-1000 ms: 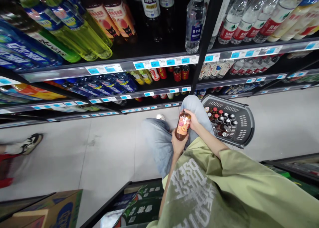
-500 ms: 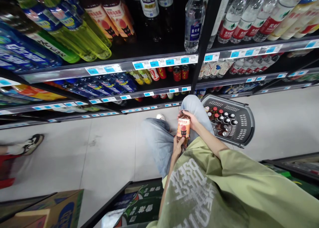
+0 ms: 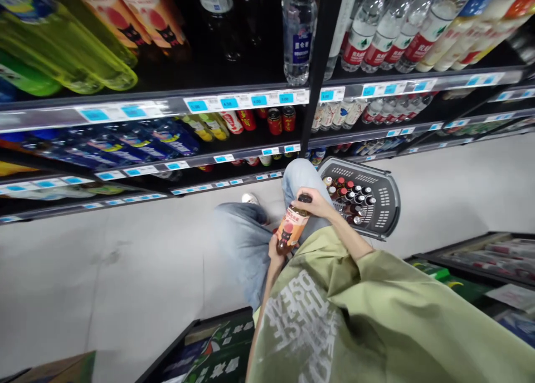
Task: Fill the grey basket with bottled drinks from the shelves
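A tea bottle (image 3: 292, 225) with dark brown liquid, a black cap and a peach-orange label showing a black cat is held above my lap, tilted with its cap up to the right. My left hand (image 3: 276, 252) is closed round its lower end. Near the cap, my right hand (image 3: 318, 203) grips the neck, fingers curled over it. To the right of my knee, a grey shopping basket (image 3: 387, 204) on the floor holds several capped bottles (image 3: 354, 196), some with red caps, others black or white.
Shelves (image 3: 251, 87) of drinks with price tags run along the front. Similar peach-labelled bottles (image 3: 146, 15) stand at the upper left. Clear water bottles (image 3: 297, 34) are on the top shelf. Green cartons (image 3: 221, 352) lie behind me, and another display (image 3: 493, 260) is at the right.
The bottle has tilted from nearly upright, cap now to the right. My right hand has shifted up to its neck. The view has moved right, and the other person's foot has left it.
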`<state>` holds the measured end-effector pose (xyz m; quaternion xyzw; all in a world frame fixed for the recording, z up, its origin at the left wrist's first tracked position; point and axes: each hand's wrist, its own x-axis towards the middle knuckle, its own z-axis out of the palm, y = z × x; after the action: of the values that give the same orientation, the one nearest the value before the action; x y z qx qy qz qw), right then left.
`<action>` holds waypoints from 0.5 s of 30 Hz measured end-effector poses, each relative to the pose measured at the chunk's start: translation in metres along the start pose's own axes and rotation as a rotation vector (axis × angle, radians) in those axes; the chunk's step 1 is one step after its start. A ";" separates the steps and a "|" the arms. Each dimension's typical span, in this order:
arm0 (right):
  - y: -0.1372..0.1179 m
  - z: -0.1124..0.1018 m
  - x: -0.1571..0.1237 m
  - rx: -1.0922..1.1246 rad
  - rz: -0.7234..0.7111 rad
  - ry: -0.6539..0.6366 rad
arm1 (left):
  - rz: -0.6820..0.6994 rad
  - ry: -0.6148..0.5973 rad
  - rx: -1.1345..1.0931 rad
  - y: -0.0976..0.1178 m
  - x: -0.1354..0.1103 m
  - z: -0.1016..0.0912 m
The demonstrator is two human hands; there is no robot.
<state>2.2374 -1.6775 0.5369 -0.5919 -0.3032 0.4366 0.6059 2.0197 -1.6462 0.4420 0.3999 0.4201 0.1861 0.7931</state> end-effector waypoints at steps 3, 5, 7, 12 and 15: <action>-0.001 -0.018 -0.022 0.020 0.004 0.145 | -0.018 -0.036 -0.064 -0.002 0.003 0.009; -0.001 -0.036 -0.031 0.028 -0.038 0.331 | -0.034 -0.106 -0.029 -0.003 0.007 0.014; -0.001 -0.062 -0.034 0.015 -0.129 0.569 | -0.038 -0.162 0.055 -0.004 0.010 0.017; -0.002 -0.140 -0.040 0.080 -0.303 1.044 | -0.008 -0.083 0.142 -0.001 0.017 0.018; 0.004 -0.177 -0.054 -0.022 -0.304 1.191 | -0.017 -0.077 0.156 -0.001 0.019 0.019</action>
<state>2.3696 -1.8056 0.5211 -0.6905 0.0021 -0.0636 0.7205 2.0461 -1.6443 0.4378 0.4636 0.4060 0.1306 0.7766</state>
